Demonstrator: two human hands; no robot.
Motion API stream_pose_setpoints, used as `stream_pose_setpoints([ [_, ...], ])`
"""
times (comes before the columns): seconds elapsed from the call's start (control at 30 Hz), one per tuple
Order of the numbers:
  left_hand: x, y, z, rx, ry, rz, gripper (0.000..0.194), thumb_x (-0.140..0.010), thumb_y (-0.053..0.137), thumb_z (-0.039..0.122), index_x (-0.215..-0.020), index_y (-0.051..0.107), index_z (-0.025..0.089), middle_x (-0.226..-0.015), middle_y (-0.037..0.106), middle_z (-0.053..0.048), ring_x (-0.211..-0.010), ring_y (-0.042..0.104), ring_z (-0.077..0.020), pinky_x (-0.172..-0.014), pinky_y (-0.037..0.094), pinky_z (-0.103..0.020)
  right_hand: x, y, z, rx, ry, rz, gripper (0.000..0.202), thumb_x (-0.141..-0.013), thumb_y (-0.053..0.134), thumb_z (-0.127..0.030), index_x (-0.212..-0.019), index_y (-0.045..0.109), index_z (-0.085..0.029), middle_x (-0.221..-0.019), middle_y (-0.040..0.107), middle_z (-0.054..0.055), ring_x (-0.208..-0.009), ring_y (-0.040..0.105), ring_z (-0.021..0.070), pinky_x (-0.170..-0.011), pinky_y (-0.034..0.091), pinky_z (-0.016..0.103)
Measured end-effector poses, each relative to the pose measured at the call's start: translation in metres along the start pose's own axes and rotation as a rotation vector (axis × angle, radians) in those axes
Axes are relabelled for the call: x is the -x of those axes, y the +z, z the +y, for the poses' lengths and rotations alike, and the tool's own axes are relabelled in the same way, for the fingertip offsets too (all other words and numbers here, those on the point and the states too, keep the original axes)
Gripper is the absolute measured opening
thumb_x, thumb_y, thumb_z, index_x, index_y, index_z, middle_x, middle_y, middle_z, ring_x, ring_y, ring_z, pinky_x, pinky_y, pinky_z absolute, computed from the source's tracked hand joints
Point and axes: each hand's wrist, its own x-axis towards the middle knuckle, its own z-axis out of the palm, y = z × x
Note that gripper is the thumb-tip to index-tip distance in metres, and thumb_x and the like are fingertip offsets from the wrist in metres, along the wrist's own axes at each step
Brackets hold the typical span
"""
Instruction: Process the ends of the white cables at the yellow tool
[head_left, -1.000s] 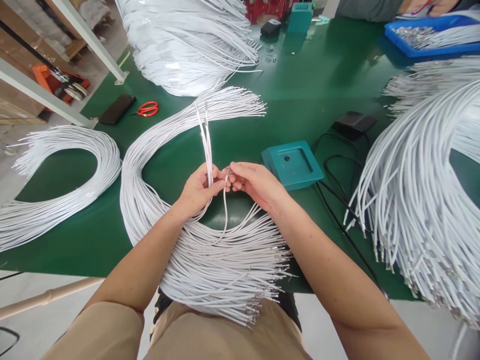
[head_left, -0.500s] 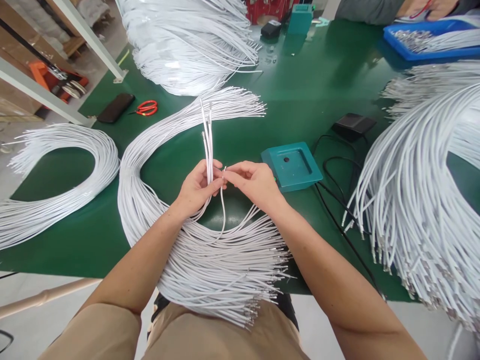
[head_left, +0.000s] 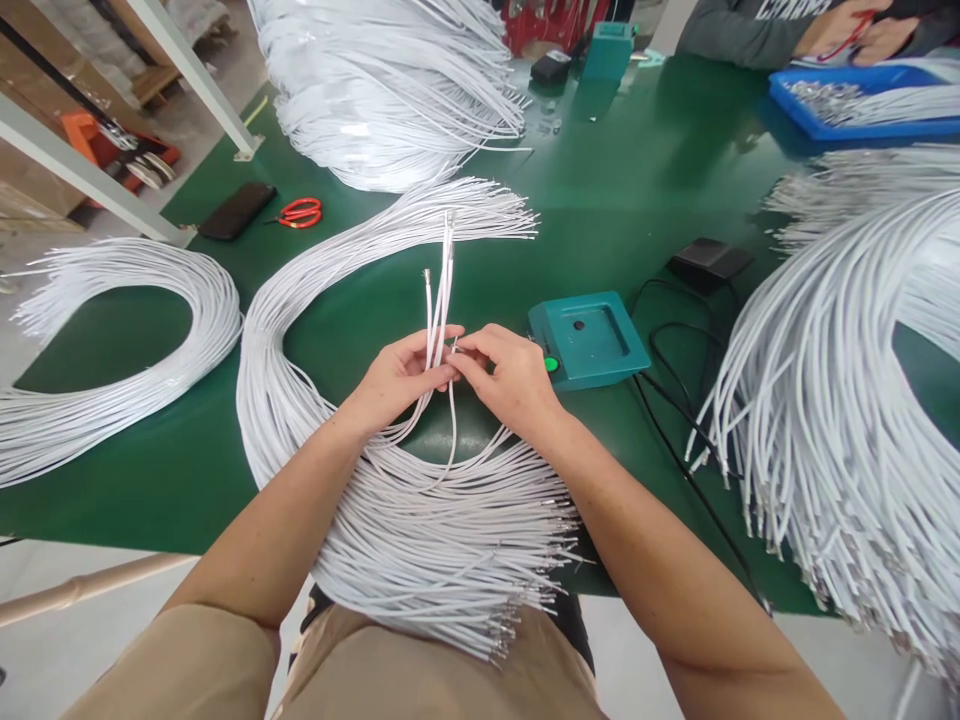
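My left hand [head_left: 401,378] is closed around a few white wires [head_left: 444,290], whose metal-tipped ends stand up above the fingers. Right beside it, my right hand [head_left: 510,375] pinches the end of a single white wire [head_left: 453,420] between thumb and forefinger. The fingertips of both hands meet or nearly meet there, and the tip is too small to make out. Under the hands a large curved bundle of white wires [head_left: 442,520] lies on the green table [head_left: 592,215], its near ends spread toward my lap.
A teal device [head_left: 592,340] with black cables lies right of my hands, near a black pedal-like block [head_left: 709,264]. More wire bundles lie left [head_left: 202,320], right [head_left: 825,400] and behind [head_left: 382,90]. Red scissors [head_left: 301,212], a dark phone-like object [head_left: 237,211], a blue tray [head_left: 892,128] and a person's hands [head_left: 855,35] are farther back.
The upright wires in my left hand have shifted right and spread apart, one standing separate. My right hand has drawn slightly back, uncovering a green button on the teal device. The view has tilted slightly.
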Motion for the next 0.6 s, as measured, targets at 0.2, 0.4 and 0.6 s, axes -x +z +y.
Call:
stream_pose_setpoints([
  [0.2, -0.0002, -0.0022, 0.0011, 0.026, -0.047, -0.019, 0.045, -0.072, 0.077, 0.019, -0.116, 0.068, 0.024, -0.078, 0.065, -0.001, -0.071, 0.062, -0.0118, -0.059, 0.047, -0.021, -0.0015, -0.0032, 0.0026, 0.229, -0.126, -0.071, 0.028, -0.095, 0.039, -0.022, -0.083, 0.064, -0.017, -0.086, 0.062, 0.007, -0.077, 0.055, 0.0158, -0.068, 0.038, 0.028],
  [0.4, -0.0003, -0.0023, 0.0020, 0.049, -0.053, 0.000, 0.047, -0.069, 0.079, 0.019, -0.115, 0.068, 0.024, -0.078, 0.065, -0.001, -0.069, 0.063, -0.0127, -0.058, 0.047, -0.022, -0.0066, -0.0085, 0.0004, -0.028, 0.167, -0.058, 0.022, -0.087, 0.043, -0.015, -0.092, 0.065, -0.018, -0.089, 0.068, 0.004, -0.078, 0.060, 0.0148, -0.073, 0.044, 0.029],
  [0.6, -0.0011, -0.0021, 0.0003, 0.039, -0.041, -0.016, 0.046, -0.069, 0.079, 0.020, -0.114, 0.068, 0.023, -0.080, 0.067, -0.001, -0.071, 0.062, -0.0123, -0.059, 0.047, -0.022, -0.0082, -0.0069, 0.0009, -0.465, 0.323, -0.205, 0.020, -0.083, 0.059, -0.035, -0.086, 0.067, -0.017, -0.082, 0.071, 0.002, -0.073, 0.065, 0.0135, -0.073, 0.050, 0.029],
])
